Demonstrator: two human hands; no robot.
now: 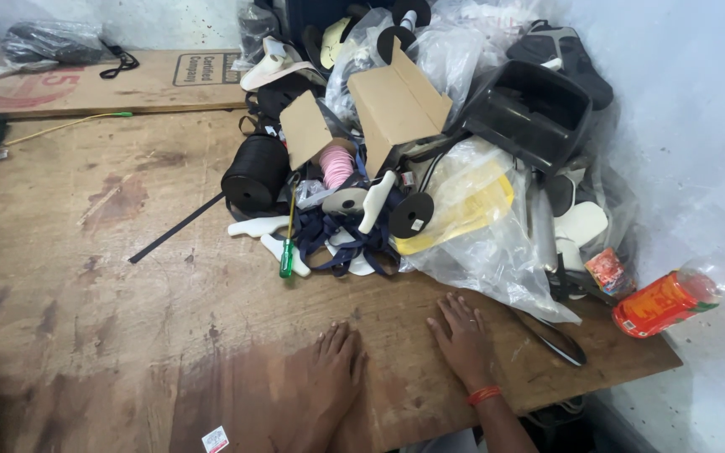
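Both hands lie flat and empty, palms down, on a worn wooden tabletop [127,277]: the left hand [333,369] near the front edge, the right hand [461,335] (an orange band at its wrist) just beside a clear plastic bag [497,252]. Behind is a heap of black tape spools [255,172], cardboard pieces [396,101] and a green-handled screwdriver [288,252]; an orange drink bottle [681,294] lies well apart at right.

Brown stained table [111,277], green-handled screwdriver [287,262], pink thread spool [337,166], orange-labelled bottle [681,295], black tape roll [255,174].
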